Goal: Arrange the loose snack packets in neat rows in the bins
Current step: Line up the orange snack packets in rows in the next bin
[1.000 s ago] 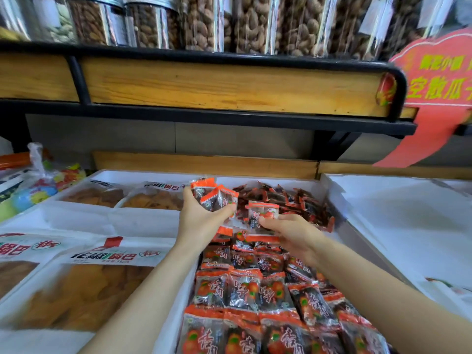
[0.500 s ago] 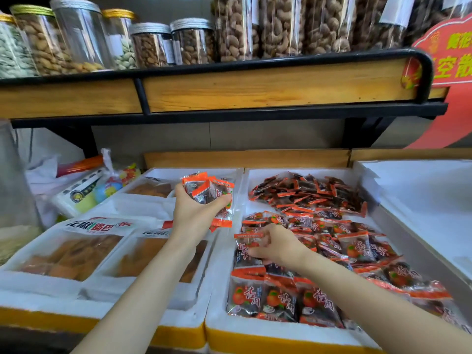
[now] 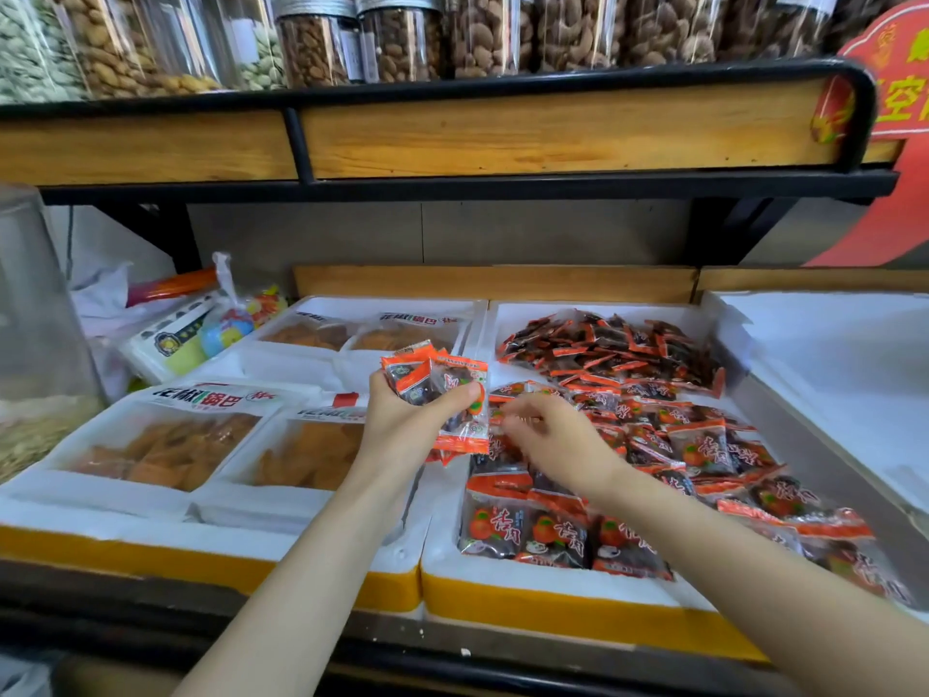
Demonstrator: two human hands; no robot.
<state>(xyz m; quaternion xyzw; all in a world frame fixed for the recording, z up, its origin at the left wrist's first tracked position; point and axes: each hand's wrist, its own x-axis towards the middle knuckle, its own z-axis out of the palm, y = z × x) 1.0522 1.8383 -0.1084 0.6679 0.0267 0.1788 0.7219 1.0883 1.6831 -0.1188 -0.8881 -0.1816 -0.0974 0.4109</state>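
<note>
change: my right hand [image 3: 558,445] has lifted off the near rows [image 3: 553,535] and reached left to the bundle of packets [image 3: 442,379] | task: one more laid, I judge; loose heap [image 3: 613,349] waits at the bin's [image 3: 442,560] far end | pose: left hand [image 3: 402,430] fingers [image 3: 452,394] wrap the bundle above the bin's left wall; right fingers [image 3: 518,420] curled, blurred, grip unclear

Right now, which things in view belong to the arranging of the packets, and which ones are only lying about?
Part of the job: left hand gripping a bundle of packets; right hand beside it; loose pile; arranged rows; white bin.
Only lying about: nut jars; trays of crisps; red sign.
</note>
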